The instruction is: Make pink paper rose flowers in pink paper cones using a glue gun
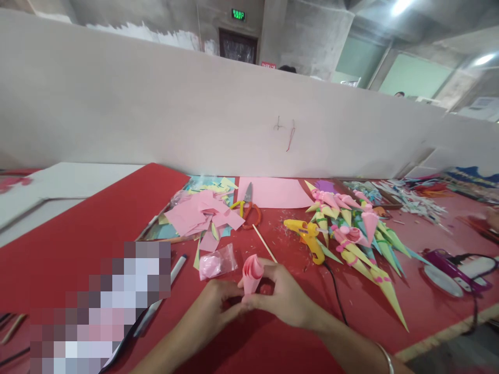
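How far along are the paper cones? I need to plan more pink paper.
Done: a pile of finished cones lies beside the glue gun. In hand: both hands, left and right, hold one rolled pink cone. Left: loose pink squares and a full pink sheet.

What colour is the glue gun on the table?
The glue gun is yellow with a black cord, seen in the head view.
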Action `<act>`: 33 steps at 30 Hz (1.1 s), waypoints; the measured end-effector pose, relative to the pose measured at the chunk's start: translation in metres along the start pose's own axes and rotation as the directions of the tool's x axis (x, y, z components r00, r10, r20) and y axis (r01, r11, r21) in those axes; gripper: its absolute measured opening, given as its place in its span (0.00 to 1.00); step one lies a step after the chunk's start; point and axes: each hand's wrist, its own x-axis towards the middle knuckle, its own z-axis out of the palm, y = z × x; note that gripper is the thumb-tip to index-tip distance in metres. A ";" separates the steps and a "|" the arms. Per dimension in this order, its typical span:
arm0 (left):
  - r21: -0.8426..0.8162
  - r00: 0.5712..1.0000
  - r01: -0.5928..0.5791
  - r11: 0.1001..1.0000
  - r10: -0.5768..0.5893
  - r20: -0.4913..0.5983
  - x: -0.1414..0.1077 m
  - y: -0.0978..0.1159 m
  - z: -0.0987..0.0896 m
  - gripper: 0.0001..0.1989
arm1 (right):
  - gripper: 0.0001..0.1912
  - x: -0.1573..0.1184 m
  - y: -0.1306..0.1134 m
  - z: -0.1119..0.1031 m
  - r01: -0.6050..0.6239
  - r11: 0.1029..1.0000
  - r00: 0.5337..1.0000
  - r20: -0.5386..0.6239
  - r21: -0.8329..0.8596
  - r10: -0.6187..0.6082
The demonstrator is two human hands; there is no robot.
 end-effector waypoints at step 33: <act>0.692 0.930 0.114 0.713 0.168 -0.326 0.005 -0.018 -0.031 0.18 | 0.10 0.005 0.015 -0.017 -0.209 0.839 0.970 -0.218 -0.502 0.111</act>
